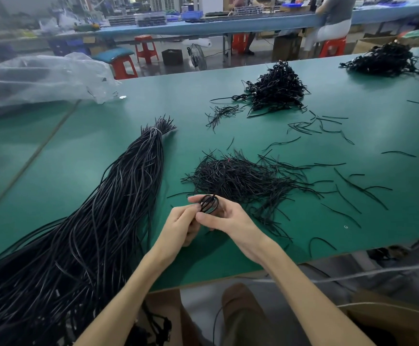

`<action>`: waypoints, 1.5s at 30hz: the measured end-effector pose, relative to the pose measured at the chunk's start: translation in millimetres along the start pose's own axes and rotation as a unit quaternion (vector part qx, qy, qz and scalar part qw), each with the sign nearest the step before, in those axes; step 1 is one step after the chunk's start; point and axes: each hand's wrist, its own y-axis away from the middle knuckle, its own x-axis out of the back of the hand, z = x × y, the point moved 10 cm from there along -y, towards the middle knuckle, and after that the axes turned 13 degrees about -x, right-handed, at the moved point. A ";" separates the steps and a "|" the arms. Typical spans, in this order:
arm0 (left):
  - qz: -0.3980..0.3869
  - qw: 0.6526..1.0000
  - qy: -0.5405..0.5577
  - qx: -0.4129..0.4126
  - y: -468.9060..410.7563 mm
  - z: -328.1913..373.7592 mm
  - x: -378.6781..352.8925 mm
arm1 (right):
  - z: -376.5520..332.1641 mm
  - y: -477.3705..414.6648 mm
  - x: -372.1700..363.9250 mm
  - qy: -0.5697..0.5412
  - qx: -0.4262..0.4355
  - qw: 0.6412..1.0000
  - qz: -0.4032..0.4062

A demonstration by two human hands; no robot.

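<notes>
A small coil of black cable (pixel 209 203) sits between my two hands, just above the green table (pixel 78 151). My left hand (pixel 181 224) grips the coil's lower part with curled fingers. My right hand (pixel 224 217) pinches the coil from the right with thumb and fingers. A long bundle of black cables (pixel 118 196), tied near its far end, lies to the left and trails off the table's front edge. A pile of short black twist ties (pixel 241 178) lies just beyond my hands.
A heap of coiled, tied cables (pixel 276 91) lies farther back, another heap (pixel 386 58) at the far right. Loose ties (pixel 328 126) are scattered over the right half. A crumpled clear plastic bag (pixel 41 78) lies at the far left. Red stools and a seated person are behind.
</notes>
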 end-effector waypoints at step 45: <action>0.098 0.993 -0.063 0.001 -2.3 4.0 13.6 | 4.5 0.9 11.3 0.175 0.046 0.976 0.122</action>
